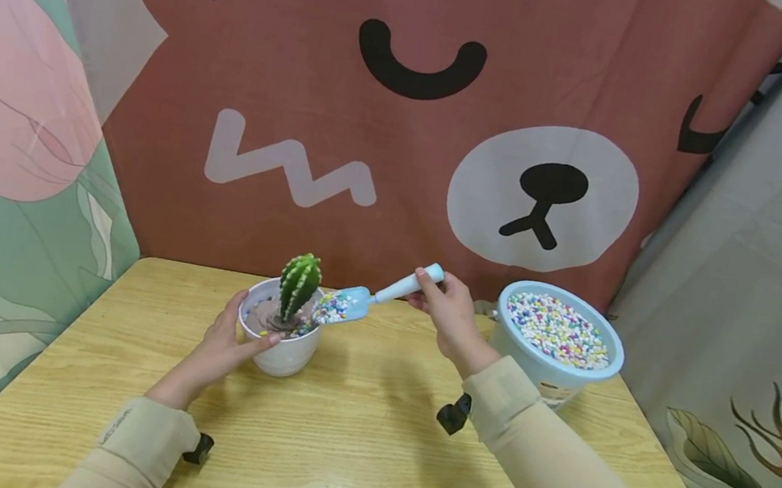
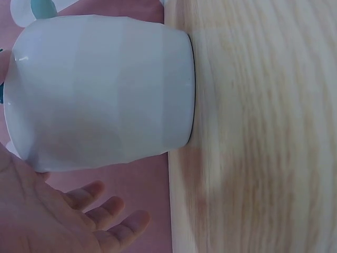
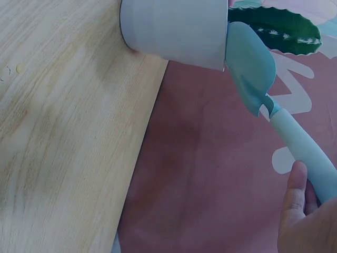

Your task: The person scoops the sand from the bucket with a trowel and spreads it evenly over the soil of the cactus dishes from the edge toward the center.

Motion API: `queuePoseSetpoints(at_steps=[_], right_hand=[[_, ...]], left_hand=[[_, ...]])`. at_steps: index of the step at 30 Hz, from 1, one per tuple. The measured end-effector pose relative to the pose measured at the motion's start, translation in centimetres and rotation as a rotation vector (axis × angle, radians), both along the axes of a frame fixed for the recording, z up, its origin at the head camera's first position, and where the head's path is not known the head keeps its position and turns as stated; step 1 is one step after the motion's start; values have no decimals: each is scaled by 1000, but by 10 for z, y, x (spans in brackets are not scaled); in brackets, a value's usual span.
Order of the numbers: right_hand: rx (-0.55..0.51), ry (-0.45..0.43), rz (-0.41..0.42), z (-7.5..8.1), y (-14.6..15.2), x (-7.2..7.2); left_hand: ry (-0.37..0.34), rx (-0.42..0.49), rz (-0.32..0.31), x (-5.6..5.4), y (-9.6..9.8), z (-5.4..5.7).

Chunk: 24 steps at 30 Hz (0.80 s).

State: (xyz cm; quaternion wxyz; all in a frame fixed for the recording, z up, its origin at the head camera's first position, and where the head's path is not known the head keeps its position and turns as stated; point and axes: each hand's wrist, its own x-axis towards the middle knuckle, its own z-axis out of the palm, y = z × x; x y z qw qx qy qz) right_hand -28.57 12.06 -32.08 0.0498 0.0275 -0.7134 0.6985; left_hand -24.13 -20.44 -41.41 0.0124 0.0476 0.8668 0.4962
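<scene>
Head view: set highest, facing forward and down, farthest off; tabletop (image 1: 353, 435) across six o'clock, white pot (image 1: 285, 357) between seven and eight. Left wrist view: low, nearest the pot, rolled sideways; pot at ten o'clock, tabletop at three. Right wrist view: low, rolled the opposite way; pot at twelve o'clock, pale-blue trowel (image 3: 300, 141) at three. Shared by all three: pot, tabletop, reddish backdrop (image 1: 403, 148).
</scene>
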Motion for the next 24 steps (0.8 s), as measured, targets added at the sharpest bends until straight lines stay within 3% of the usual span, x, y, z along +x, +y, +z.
queuePoseSetpoints(at_steps=[17, 24], right_hand=[[42, -6, 6, 4, 0, 0], [32, -18, 5, 3, 0, 0]], left_hand=[[-16, -22, -24, 1, 0, 6], [56, -105, 48, 8, 16, 17]])
